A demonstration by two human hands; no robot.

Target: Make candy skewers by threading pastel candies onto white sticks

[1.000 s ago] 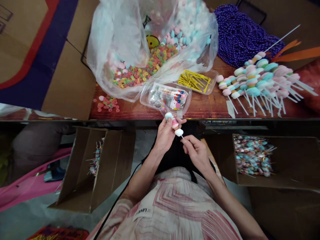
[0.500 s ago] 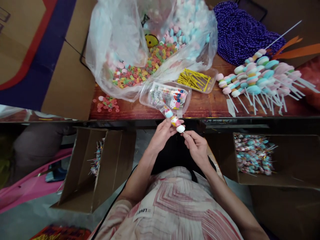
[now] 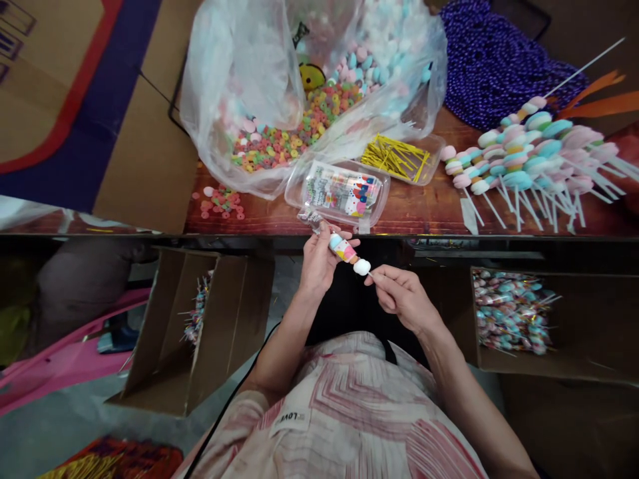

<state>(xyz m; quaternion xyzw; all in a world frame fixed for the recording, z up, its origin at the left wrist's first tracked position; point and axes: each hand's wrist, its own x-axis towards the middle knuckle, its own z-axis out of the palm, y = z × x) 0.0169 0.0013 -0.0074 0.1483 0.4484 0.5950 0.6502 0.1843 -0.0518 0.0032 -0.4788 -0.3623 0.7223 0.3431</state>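
Left hand (image 3: 319,261): pinching wrapper (image 3: 345,250) around upper sweets
Right hand (image 3: 403,293): apart from left, clamped on skewer's bare stick
Skewer (image 3: 362,267): slanting between hands, before desk (image 3: 259,216)
Handling: best held straight, in line with wrapper; light pressure, to spare soft sweets and thin film

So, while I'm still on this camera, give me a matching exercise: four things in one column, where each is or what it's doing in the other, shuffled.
Things
1. left hand
2. right hand
3. yellow ties
4. purple cord

Places and states
A. in a clear tray on the table
B. fingers on the stick, just past the white candy
C. heaped behind the pile of candy skewers
D. around the upper, wrapped part of the candy stack

Pairs: 1-D, 2-B, 3-A, 4-C
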